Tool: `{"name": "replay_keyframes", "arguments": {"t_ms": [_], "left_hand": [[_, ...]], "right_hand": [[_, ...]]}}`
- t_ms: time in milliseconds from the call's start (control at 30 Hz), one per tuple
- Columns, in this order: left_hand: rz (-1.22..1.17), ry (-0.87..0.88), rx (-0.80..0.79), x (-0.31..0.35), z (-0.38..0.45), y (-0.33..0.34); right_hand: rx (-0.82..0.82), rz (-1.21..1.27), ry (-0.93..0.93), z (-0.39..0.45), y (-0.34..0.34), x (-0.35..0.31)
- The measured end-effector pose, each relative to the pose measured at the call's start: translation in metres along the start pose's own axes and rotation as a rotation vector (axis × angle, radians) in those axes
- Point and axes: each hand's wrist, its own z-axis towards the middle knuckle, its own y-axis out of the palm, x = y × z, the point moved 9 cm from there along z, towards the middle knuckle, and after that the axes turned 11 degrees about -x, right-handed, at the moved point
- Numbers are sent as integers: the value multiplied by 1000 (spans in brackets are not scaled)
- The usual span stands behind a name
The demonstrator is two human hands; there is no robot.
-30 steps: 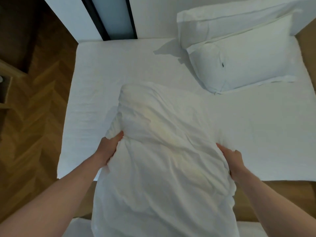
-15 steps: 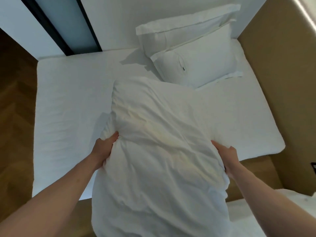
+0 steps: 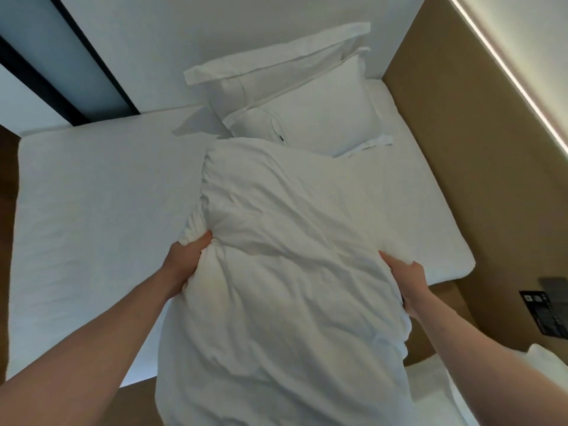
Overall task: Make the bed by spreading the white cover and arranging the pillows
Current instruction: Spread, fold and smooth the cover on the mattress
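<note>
The bunched white cover (image 3: 276, 272) is held up over the near edge of the bed (image 3: 92, 210), its far end reaching toward the middle of the mattress and its lower part hanging down past the near edge, out of view at the bottom. The left hand (image 3: 187, 256) grips the cover's left side, thumb on top and fingers curled into a gathered fold of cloth. The right hand (image 3: 405, 281) grips the right side, fingers curled round the fabric's edge and mostly buried in it, so how far they are spread cannot be told.

Two white pillows lie at the bed's far right corner, against the white wall (image 3: 184, 41). The rear pillow (image 3: 276, 69) leans on the wall; the front pillow (image 3: 313, 124) overlaps it and lies flatter on the sheet. The cover's far end sits just beside the front pillow's near corner; whether they touch cannot be told.

The left half of the mattress, from the near edge to the far edge, shows bare, lightly wrinkled sheet. A narrower strip of sheet shows on the right between the cover and the right edge.

A tan wooden panel (image 3: 461, 149) runs along the right edge of the bed, with a lit strip (image 3: 507, 72) above it. A dark card (image 3: 544, 312) is on the panel near the bed's near right corner. A dark window frame (image 3: 61, 66) stands past the far left corner.
</note>
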Motion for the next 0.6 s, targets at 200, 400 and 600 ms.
{"name": "replay_keyframes", "arguments": {"t_ms": [200,400,600], "left_hand": [[-21,-38,45,18,-2,101],[-54,-41,52,27,-8,182],[-56,-45,34,32,-8,223]], "right_hand": [[-62,-4,-2,66,-76,-35],[-43,-63,-29,98,-149,-76],[-31,-85,-47,106,-189,-100]]}}
